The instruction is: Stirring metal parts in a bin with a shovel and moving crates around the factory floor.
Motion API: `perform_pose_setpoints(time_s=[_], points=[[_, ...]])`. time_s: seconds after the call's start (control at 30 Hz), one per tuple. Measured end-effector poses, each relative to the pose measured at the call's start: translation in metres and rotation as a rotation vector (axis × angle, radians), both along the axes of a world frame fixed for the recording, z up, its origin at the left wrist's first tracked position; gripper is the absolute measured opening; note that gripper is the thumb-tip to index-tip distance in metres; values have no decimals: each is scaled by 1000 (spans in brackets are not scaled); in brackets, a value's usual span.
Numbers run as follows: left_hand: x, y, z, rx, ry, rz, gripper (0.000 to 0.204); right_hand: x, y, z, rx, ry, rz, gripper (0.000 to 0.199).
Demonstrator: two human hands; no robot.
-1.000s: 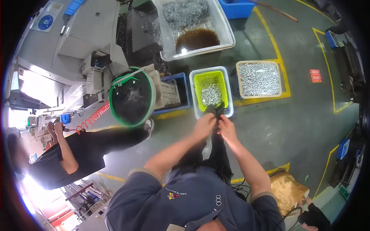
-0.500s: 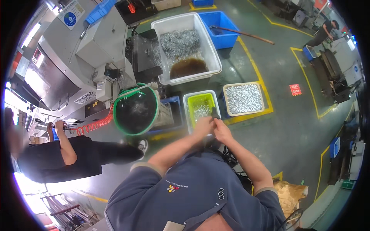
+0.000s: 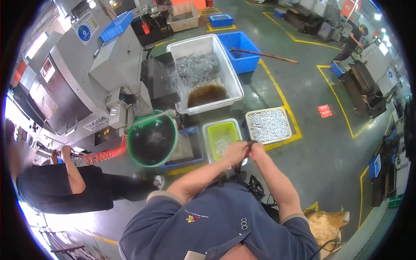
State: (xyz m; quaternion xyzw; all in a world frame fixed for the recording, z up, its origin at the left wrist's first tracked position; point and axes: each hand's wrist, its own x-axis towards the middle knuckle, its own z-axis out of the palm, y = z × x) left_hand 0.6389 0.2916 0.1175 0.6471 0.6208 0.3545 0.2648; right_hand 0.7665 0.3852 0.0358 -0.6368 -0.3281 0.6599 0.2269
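My left hand (image 3: 237, 151) and my right hand (image 3: 257, 151) meet in front of my body, both with fingers closed. Between them is a small dark object (image 3: 251, 142), mostly hidden by the fingers; its kind does not show. Just past my left hand is a lime-green bin (image 3: 236, 127) with shiny small bits in its bottom. It sits inside a white tub (image 3: 207, 141), whose near edge my hands partly cover. Beyond my right hand stands a cream-rimmed tray (image 3: 248, 116) heaped with small silvery metal parts.
A large white tub (image 3: 239, 82) holds metal shavings and brown liquid. Behind it, a long handle (image 3: 277, 56) sticks out of a blue bin (image 3: 255, 65). A green-rimmed drum (image 3: 175, 145) stands left, near a grey machine (image 3: 65, 95). Another person (image 3: 56, 186) holds something by a red coiled hose (image 3: 106, 155).
The view has shifted, so the bins sit lower in the picture. My hands are now lower and slightly right, and the dark object shows less above them.
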Motion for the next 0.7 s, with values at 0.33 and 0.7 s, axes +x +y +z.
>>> perform_pose_setpoints(time_s=[0.33, 0.7], points=[[7, 3, 6, 49, -6, 10, 13, -11, 18, 76, 17, 358, -388, 23], [23, 13, 21, 117, -9, -158, 20, 9, -16, 39, -227, 747, -299, 40]])
